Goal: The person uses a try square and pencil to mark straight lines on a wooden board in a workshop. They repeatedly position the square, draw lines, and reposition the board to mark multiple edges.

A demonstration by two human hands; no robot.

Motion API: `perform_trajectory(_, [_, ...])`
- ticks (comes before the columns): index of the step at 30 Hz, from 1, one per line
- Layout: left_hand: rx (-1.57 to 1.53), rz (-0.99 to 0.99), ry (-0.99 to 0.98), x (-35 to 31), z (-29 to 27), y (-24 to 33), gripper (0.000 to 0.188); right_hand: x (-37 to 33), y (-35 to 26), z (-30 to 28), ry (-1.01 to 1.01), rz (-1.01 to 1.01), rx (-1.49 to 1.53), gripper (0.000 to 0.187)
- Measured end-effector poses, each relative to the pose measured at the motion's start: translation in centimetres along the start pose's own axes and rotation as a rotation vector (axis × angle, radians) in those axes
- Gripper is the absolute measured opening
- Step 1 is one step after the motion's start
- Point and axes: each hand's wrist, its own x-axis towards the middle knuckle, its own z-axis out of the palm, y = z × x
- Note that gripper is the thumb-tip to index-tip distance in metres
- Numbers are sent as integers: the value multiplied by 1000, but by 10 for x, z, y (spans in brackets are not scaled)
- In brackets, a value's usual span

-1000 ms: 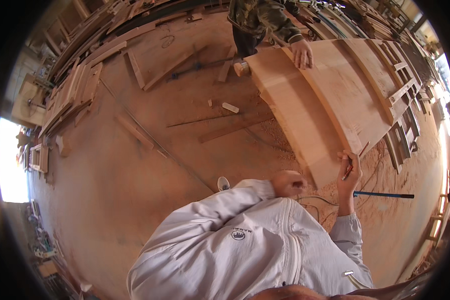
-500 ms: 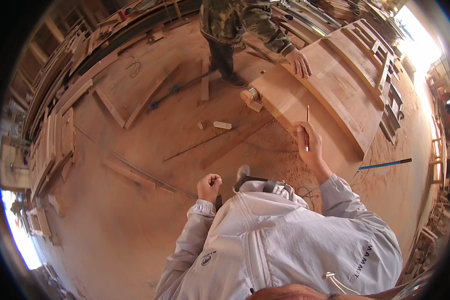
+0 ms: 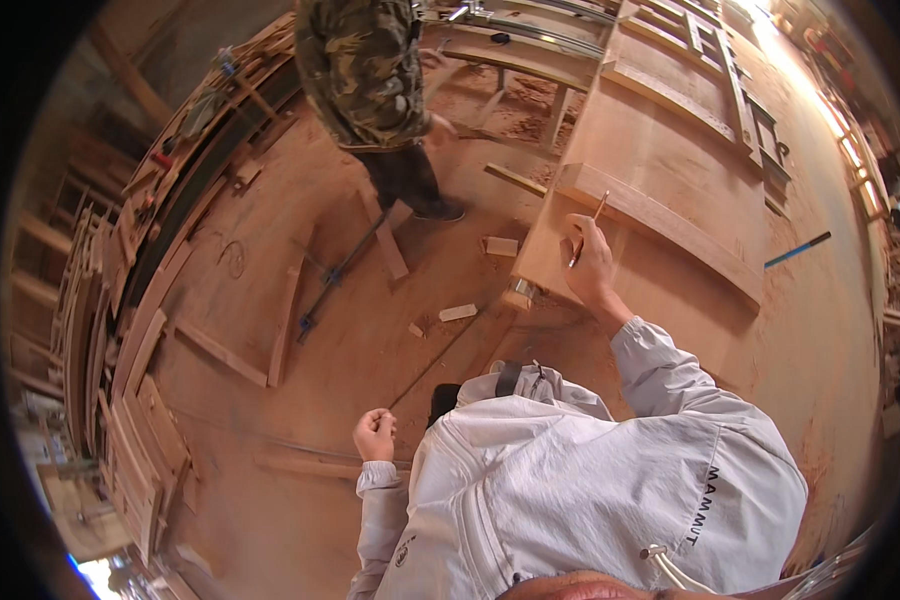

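Note:
A pencil (image 3: 601, 205) sticks up from my right hand (image 3: 592, 262), whose fingers are closed around it. That hand hovers over the near left corner of a wide wooden panel (image 3: 660, 282). Just beyond the fingers, a thick wooden board (image 3: 670, 225) lies across the panel. My left hand (image 3: 375, 434) hangs low over the floor at my left side, its fingers curled in, and nothing shows in it.
A person in a camouflage jacket (image 3: 358, 80) stands beyond the panel to the left. Wood offcuts (image 3: 458, 312), a long clamp (image 3: 335, 272) and loose boards (image 3: 220, 352) lie on the dusty floor. Stacked timber (image 3: 130, 440) lines the left side. A blue bar (image 3: 798, 249) projects at the right.
The view has shifted closer to the panel. My right hand with the pencil now sits near the cross board's end. The other person's hand has left the board, and they stand farther left.

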Motion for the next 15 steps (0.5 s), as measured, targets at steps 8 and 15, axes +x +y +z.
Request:
perform_trajectory(8, [150,84,-368,155,16,50,9,99,30,32,180,250,-271,33])
perform_trajectory(15, [200,201,-672,332,42,160,10,95,78,64,344,342,-398,22])
